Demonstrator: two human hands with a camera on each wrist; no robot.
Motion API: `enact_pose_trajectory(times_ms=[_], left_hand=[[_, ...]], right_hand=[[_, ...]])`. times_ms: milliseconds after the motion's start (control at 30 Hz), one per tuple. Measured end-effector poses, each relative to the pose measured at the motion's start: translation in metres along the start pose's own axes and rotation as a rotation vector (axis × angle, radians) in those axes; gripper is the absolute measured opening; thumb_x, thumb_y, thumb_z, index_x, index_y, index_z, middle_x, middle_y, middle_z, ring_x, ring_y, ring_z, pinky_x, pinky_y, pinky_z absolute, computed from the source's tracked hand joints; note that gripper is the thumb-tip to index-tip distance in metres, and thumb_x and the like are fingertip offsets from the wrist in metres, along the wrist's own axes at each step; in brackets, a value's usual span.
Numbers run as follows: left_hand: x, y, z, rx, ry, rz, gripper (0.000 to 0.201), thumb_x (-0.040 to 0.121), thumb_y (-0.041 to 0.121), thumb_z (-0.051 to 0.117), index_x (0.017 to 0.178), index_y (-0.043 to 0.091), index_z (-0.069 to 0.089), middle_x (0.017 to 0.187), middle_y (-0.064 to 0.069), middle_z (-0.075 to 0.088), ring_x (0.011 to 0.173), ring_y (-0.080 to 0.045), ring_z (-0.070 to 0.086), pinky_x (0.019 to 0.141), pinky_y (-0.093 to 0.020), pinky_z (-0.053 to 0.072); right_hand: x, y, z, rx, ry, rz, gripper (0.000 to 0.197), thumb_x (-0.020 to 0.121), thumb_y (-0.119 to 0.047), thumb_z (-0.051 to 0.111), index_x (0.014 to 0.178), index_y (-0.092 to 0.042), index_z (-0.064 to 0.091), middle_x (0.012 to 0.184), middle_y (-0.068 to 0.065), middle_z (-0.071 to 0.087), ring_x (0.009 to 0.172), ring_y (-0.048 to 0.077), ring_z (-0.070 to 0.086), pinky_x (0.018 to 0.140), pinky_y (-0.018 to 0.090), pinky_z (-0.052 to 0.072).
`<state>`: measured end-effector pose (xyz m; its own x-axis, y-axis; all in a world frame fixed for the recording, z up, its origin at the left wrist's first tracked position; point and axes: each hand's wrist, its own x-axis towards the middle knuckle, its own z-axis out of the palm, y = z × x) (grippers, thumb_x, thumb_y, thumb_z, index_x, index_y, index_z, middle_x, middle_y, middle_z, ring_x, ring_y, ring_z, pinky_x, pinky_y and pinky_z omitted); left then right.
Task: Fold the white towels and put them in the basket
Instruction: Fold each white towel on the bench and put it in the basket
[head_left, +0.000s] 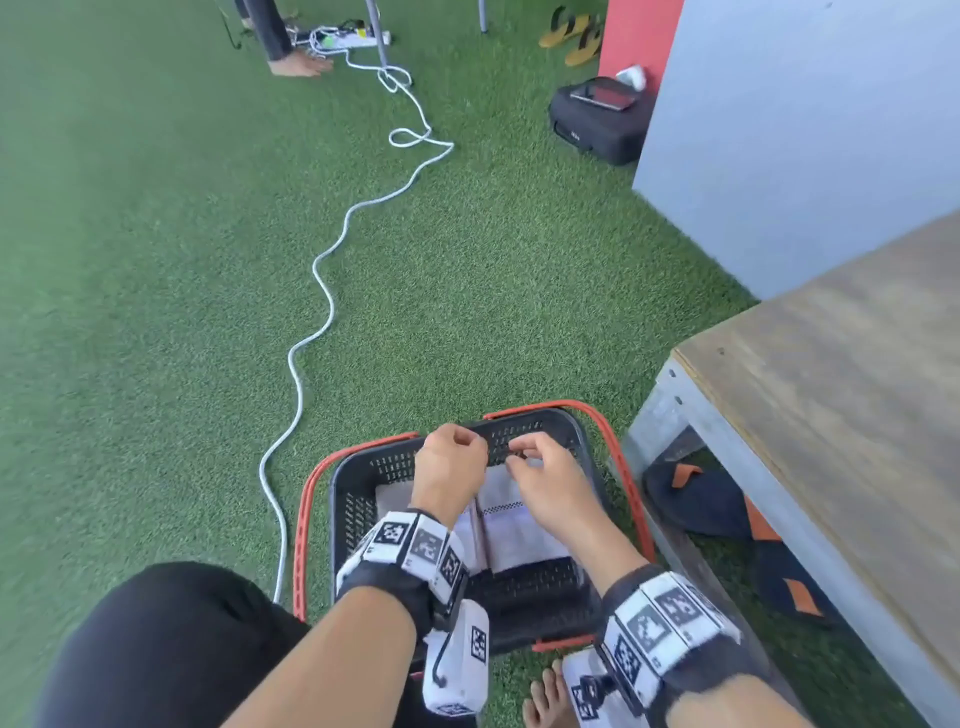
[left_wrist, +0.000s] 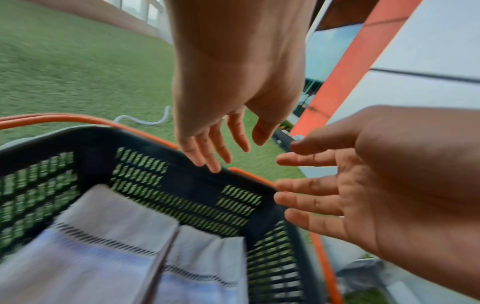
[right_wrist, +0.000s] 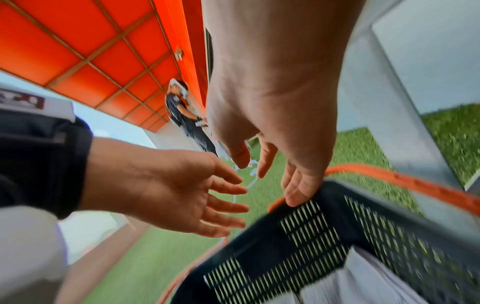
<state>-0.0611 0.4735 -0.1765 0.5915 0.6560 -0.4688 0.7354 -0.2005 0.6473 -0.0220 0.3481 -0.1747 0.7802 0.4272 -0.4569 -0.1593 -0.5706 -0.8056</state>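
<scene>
Basket (head_left: 358, 470): dark plastic, rectangular, its walls pierced with rows of short slots; orange-red handles (head_left: 618, 452) folded down along the rim; it stands on green artificial turf (head_left: 156, 260) beside a wooden-topped platform (head_left: 831, 389).
White towels (head_left: 519, 540): two folded pieces lie flat side by side on the basket floor, soft woven cloth with a dark stitched band across each.
Left hand (head_left: 451, 467): above the basket near its far wall; from the head view the fingers look curled, but the left wrist view (left_wrist: 207, 127) shows them extended and loose, gripping nothing, fingertips (left_wrist: 214, 167) at the far rim.
Right hand (head_left: 548, 493): over the right-hand towel, released, fingers spread and relaxed, holding nothing; the left wrist view (left_wrist: 376, 195) shows its open palm clearly.
Wrist views only: the slotted wall up close, grass visible through the slots; the right wrist view adds an orange panelled ceiling (right_wrist: 85, 51) and a second person (right_wrist: 187, 121) standing far off.
Head view only: white cable (head_left: 322, 291) snaking over the turf, black case (head_left: 597, 122), dark sandals (head_left: 706, 499) under the platform, marker-printed wristbands (head_left: 415, 545).
</scene>
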Motion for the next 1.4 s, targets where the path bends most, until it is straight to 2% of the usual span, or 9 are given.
enact_pose_trajectory(times_ms=[100, 200, 333, 533, 667, 933, 1067, 1200, 1400], left_hand=[[-0.033, 0.044, 0.001, -0.153, -0.044, 0.174, 0.011, 0.093, 0.026, 0.058, 0.092, 0.019, 0.067, 0.082, 0.004, 0.067, 0.08, -0.019, 0.065, 0.07, -0.028, 0.049], [-0.078, 0.081, 0.002, -0.243, -0.144, 0.325, 0.012, 0.094, 0.026, 0.06, 0.09, 0.017, 0.068, 0.077, 0.002, 0.068, 0.072, -0.018, 0.064, 0.071, -0.035, 0.054], [-0.132, 0.119, 0.009, -0.222, -0.278, 0.499, 0.015, 0.093, 0.024, 0.059, 0.09, 0.014, 0.069, 0.072, 0.002, 0.067, 0.061, -0.014, 0.057, 0.06, -0.03, 0.046], [-0.208, 0.157, 0.036, -0.141, -0.454, 0.678, 0.017, 0.096, 0.021, 0.057, 0.094, 0.008, 0.069, 0.09, -0.013, 0.074, 0.074, -0.021, 0.064, 0.077, -0.037, 0.054], [-0.253, 0.165, 0.066, -0.067, -0.598, 0.757, 0.015, 0.095, 0.023, 0.06, 0.081, 0.02, 0.065, 0.078, 0.001, 0.071, 0.073, -0.019, 0.065, 0.081, -0.041, 0.055], [-0.345, 0.151, 0.146, 0.209, -0.976, 0.94, 0.019, 0.097, 0.031, 0.055, 0.094, 0.015, 0.066, 0.082, -0.003, 0.066, 0.074, -0.019, 0.059, 0.066, -0.03, 0.045], [-0.403, 0.131, 0.184, 0.397, -1.129, 1.099, 0.015, 0.099, 0.03, 0.054, 0.107, 0.02, 0.062, 0.107, 0.001, 0.062, 0.072, -0.012, 0.058, 0.055, -0.023, 0.043], [-0.442, 0.107, 0.225, 0.58, -1.081, 1.434, 0.031, 0.094, 0.03, 0.057, 0.125, 0.026, 0.058, 0.136, -0.001, 0.05, 0.127, -0.024, 0.041, 0.102, -0.043, 0.038], [-0.457, 0.095, 0.249, 0.703, -0.96, 1.629, 0.055, 0.091, 0.027, 0.055, 0.143, 0.038, 0.041, 0.151, 0.006, 0.033, 0.135, -0.025, 0.026, 0.107, -0.048, 0.028]], right_hand=[[-0.033, -0.026, -0.04, 0.076, 0.141, -0.076, 0.014, 0.095, -0.017, 0.058, 0.108, -0.016, 0.065, 0.104, -0.005, 0.066, 0.097, 0.012, 0.061, 0.09, 0.028, 0.048], [-0.075, -0.044, -0.08, 0.133, 0.248, -0.135, 0.01, 0.094, -0.018, 0.06, 0.103, -0.016, 0.065, 0.096, -0.009, 0.067, 0.089, 0.003, 0.062, 0.076, 0.011, 0.044], [-0.136, -0.05, -0.129, 0.163, 0.405, -0.165, 0.008, 0.095, -0.019, 0.061, 0.099, -0.019, 0.067, 0.093, -0.011, 0.068, 0.082, 0.001, 0.061, 0.08, 0.025, 0.048], [-0.222, -0.028, -0.19, 0.093, 0.611, -0.123, 0.006, 0.097, -0.021, 0.059, 0.098, -0.018, 0.065, 0.09, -0.013, 0.063, 0.082, -0.005, 0.056, 0.068, 0.013, 0.041], [-0.282, 0.001, -0.219, 0.112, 0.762, -0.031, 0.009, 0.098, -0.024, 0.058, 0.101, -0.019, 0.065, 0.096, -0.009, 0.064, 0.089, 0.005, 0.059, 0.07, 0.02, 0.042], [-0.4, 0.095, -0.246, 0.041, 1.043, 0.252, 0.008, 0.1, -0.02, 0.054, 0.104, -0.02, 0.061, 0.101, -0.007, 0.062, 0.09, 0.015, 0.059, 0.066, 0.023, 0.042], [-0.459, 0.151, -0.241, -0.115, 1.083, 0.55, 0.028, 0.093, -0.021, 0.054, 0.12, -0.016, 0.055, 0.126, 0.006, 0.055, 0.109, 0.025, 0.05, 0.09, 0.038, 0.043], [-0.495, 0.194, -0.225, -0.215, 1.086, 0.822, 0.049, 0.088, -0.021, 0.055, 0.135, -0.014, 0.043, 0.139, 0.016, 0.036, 0.132, 0.038, 0.027, 0.111, 0.048, 0.026], [-0.504, 0.217, -0.219, -0.392, 1.114, 0.777, 0.027, 0.095, -0.026, 0.051, 0.122, -0.02, 0.055, 0.132, 0.009, 0.045, 0.124, 0.035, 0.04, 0.101, 0.048, 0.037]])
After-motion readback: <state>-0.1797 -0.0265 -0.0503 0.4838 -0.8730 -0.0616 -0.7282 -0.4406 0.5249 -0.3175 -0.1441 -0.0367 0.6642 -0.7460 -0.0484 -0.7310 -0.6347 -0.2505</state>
